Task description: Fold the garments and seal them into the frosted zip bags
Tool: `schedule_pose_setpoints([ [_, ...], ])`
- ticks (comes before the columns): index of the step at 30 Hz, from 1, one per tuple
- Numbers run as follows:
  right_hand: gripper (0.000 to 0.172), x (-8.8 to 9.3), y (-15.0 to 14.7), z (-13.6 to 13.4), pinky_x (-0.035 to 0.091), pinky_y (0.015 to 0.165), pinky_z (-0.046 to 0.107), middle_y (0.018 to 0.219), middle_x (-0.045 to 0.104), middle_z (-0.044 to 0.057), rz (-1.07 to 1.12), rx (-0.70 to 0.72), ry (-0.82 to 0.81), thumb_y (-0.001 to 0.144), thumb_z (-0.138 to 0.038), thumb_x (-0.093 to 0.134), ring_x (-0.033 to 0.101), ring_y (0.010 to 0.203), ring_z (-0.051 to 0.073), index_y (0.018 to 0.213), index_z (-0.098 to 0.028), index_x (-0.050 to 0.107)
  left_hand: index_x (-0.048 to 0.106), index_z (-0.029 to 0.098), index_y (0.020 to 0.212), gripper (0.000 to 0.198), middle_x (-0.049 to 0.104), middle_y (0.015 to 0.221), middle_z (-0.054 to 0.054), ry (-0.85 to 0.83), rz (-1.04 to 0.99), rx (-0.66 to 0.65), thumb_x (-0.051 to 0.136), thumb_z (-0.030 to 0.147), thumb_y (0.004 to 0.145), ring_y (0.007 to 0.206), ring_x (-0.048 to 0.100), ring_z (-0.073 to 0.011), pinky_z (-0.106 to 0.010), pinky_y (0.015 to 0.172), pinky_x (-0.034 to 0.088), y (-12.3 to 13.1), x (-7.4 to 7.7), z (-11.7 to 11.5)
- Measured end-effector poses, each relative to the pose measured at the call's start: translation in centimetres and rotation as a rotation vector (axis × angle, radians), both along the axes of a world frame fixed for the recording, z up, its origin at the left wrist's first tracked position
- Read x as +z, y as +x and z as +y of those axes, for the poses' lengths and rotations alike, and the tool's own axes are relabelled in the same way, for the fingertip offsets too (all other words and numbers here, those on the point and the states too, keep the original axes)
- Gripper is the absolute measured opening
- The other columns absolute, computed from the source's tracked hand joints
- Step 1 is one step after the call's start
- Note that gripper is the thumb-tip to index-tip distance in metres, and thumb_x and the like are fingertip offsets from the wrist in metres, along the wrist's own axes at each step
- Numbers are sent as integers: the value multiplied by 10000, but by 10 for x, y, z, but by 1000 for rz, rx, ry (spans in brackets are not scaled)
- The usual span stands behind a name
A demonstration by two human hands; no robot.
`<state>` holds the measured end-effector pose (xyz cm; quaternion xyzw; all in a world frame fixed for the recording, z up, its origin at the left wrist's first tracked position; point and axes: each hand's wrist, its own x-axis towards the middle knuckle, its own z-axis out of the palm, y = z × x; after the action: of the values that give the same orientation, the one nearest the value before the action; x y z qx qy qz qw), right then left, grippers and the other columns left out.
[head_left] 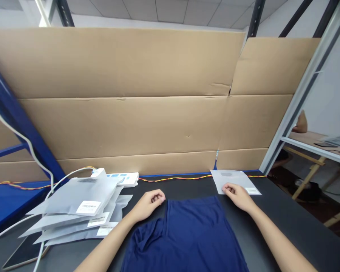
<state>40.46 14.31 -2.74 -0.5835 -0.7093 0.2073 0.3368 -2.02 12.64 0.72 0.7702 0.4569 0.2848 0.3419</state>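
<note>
A navy blue garment [192, 234] with seams lies on the black tabletop in front of me, its left part bunched into folds. My left hand [149, 204] is just beyond the garment's upper left corner, fingers curled in loosely with nothing visible in them. To the right of the garment, my right hand [238, 195] overlaps the near edge of a frosted plastic bag [229, 177] that lies flat with a white label. Its fingers are curled too, and no grip on the bag shows.
Several frosted, labelled bags [73, 192] are stacked at left, beside a white power strip [124, 179]. A dark tablet or phone [21, 252] lies partly under them, with white cables [31, 151] nearby. Cardboard [130, 124] walls the back. Another person's arm [301, 122] shows far right.
</note>
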Motion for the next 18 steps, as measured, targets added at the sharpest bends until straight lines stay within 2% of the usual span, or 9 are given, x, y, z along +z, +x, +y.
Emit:
schedule_pose_setpoints([
  [18,304,1,0,0,369,564,274,626,574,-16,-7,4,-12,873,-465,502,496,576,169,774,-222,656,636,181,853,351,571,732,10,12,23,0,503,498,923,669,483,-145,-229,620,365,2,2,-2],
])
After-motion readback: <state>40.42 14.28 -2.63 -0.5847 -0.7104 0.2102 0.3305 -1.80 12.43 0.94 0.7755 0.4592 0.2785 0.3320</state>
